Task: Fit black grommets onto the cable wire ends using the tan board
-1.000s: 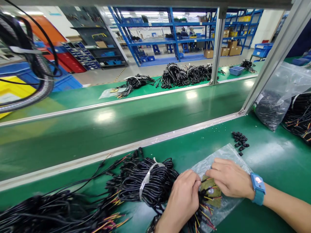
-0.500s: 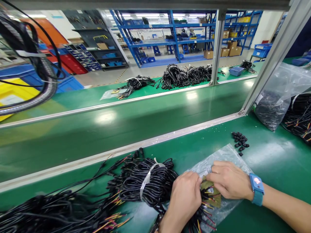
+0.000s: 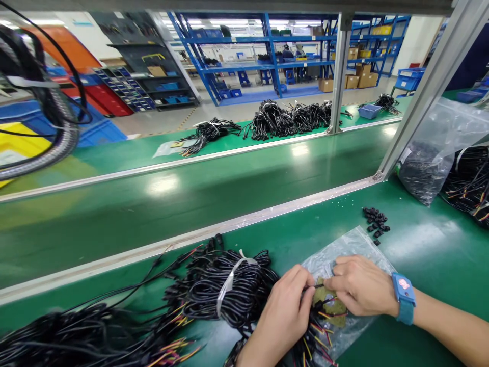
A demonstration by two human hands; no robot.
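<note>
My left hand (image 3: 284, 311) and my right hand (image 3: 359, 285) meet at the near edge of the green bench. Each pinches an end of a thin black wire (image 3: 316, 288) between thumb and fingers. Under them lie a clear plastic bag (image 3: 346, 247) and a small brownish pad (image 3: 331, 300), with red and yellow wire ends spread across them. A coiled bundle of black cables (image 3: 229, 285), tied with a white strap, sits just left of my left hand. My right wrist wears a blue band (image 3: 404, 298).
A small heap of black connector parts (image 3: 376, 220) lies beyond the bag. More loose black cables (image 3: 76, 331) spread to the left. A bag of black parts (image 3: 428, 163) and cables (image 3: 471, 183) sit at the right. A green conveyor (image 3: 191, 199) runs behind, with cable bundles (image 3: 290, 118) on its far side.
My left hand's fingers have shifted up and pinched the wire closer to the right hand. The view moved slightly; the rest stays put.
</note>
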